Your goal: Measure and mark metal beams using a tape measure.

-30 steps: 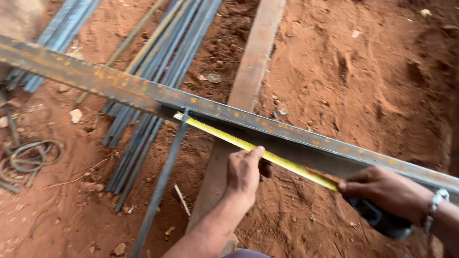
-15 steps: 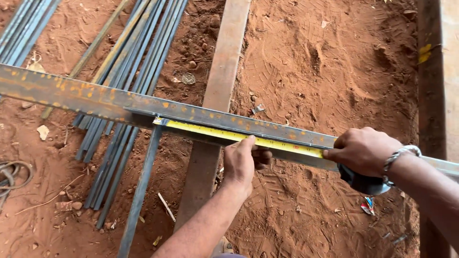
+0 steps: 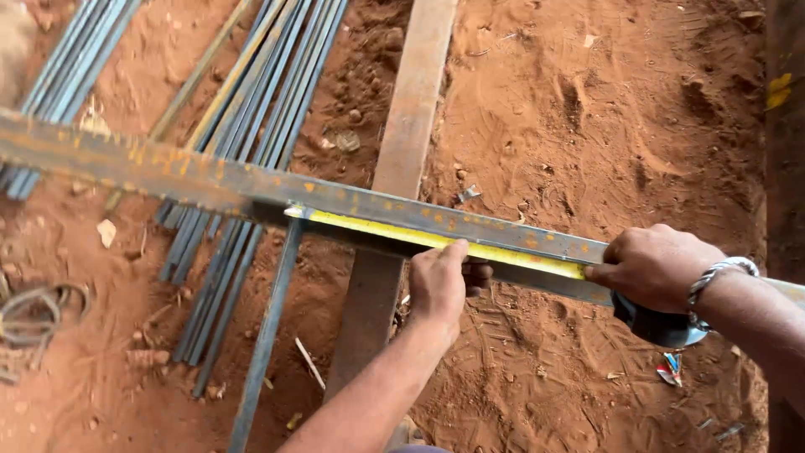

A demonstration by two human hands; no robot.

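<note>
A long rusty steel angle bar (image 3: pixel 210 180) runs across the view from upper left to right. A yellow tape measure blade (image 3: pixel 377 228) lies stretched along its lower face, its hooked end near the middle left. My left hand (image 3: pixel 440 285) grips the bar from below, thumb pressing the tape against it. My right hand (image 3: pixel 658 264), with a metal bracelet on the wrist, holds the dark tape measure case (image 3: pixel 662 325) against the bar on the right.
A bundle of thin grey steel rods (image 3: pixel 251 109) lies on the red soil at upper left. A flat steel plank (image 3: pixel 394 193) runs under the bar. A single rod (image 3: pixel 264 344) slants down. Coiled wire (image 3: pixel 33 315) sits far left.
The view shifted; the bar and tape sit flatter in frame. My right hand has drawn the case further right along the bar. My left hand stays pinching the tape.
</note>
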